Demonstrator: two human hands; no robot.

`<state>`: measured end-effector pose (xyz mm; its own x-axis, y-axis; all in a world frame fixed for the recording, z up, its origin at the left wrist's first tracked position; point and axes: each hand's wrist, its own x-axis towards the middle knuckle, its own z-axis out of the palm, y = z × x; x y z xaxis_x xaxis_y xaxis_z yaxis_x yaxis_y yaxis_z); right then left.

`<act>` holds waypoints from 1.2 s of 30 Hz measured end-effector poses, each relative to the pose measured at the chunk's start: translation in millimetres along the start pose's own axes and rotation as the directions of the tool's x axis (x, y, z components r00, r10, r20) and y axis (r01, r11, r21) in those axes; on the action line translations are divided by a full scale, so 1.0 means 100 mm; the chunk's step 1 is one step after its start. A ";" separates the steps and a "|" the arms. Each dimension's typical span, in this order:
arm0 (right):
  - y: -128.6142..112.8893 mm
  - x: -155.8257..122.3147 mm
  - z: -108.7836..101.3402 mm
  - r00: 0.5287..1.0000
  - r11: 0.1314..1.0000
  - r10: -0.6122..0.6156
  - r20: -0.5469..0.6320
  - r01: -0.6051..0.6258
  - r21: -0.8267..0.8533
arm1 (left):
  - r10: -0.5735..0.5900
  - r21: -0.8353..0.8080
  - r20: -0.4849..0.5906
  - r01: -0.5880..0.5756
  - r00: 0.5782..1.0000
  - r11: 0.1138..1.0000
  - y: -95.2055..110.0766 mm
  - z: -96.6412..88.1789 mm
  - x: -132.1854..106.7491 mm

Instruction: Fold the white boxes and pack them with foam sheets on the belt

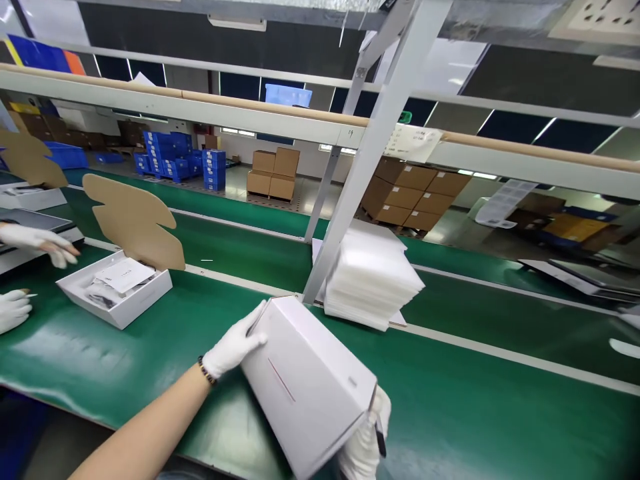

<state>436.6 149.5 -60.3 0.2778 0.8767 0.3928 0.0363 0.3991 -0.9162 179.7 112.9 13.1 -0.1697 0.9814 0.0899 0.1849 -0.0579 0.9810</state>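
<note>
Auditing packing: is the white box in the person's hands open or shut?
Looks shut: the white box, gripped by left hand and right hand, shows no raised flap; its near end is hidden.

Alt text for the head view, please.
The gloved left hand and right hand hold a white box tilted over the green belt. Behind it sits a stack of white sheets; at left, an open box and a co-worker's hands.

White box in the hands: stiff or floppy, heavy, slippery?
Probably stiff: the white box shows flat faces and crisp edges while tilted. Likely light, since the left hand and right hand steady it by its ends. Its smooth faces might slip.
</note>
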 end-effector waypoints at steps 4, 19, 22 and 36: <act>-0.22 -0.15 -0.12 0.933 0.965 -0.247 0.261 0.212 0.156 | -0.027 0.085 0.207 0.010 0.978 0.996 0.00 0.20 0.33; -0.90 1.11 -0.05 0.841 0.911 0.387 0.379 -0.284 -0.299 | -0.079 -0.254 0.178 0.123 0.981 0.959 -0.32 0.26 -0.38; -0.83 1.02 0.00 0.902 0.901 0.328 0.281 -0.210 -0.380 | -0.028 -0.183 0.115 0.049 0.993 0.982 -0.29 0.32 -0.62; -0.80 1.00 -0.02 0.920 0.815 0.185 0.344 0.052 -0.577 | -0.041 -0.176 0.056 0.051 0.998 0.983 -0.35 0.51 -0.76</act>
<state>462.9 204.6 51.7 -0.0681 0.9732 0.2195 0.5979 0.2159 -0.7720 235.8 50.1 -37.1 -0.1228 0.9916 0.0395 0.0025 -0.0395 0.9992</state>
